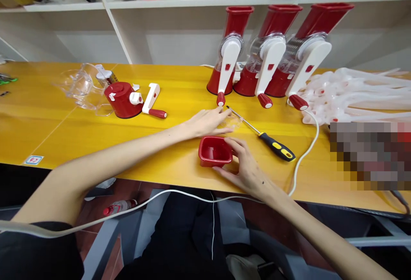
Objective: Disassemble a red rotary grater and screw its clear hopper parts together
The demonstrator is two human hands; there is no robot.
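On the near part of the table, a glossy red hopper (214, 161), rounded-square and with its wide mouth facing up, is held at its right side by my right hand (248, 166), thumb low and fingers at the rim. My left hand (208, 122) stretches out just beyond it, fingers spread over a small clear plastic piece (233, 122); whether it touches that piece I cannot tell. A screwdriver (272, 143) with a black and yellow handle lies to the right, its tip close to my left fingertips.
Several items surround the work: red and white drum graters (229, 57) standing at the back, a red base (123, 100), a white crank handle (152, 98) and clear housings (83, 87) at left, white plastic parts (346, 93) at right. A white cable (313, 143) crosses the table edge.
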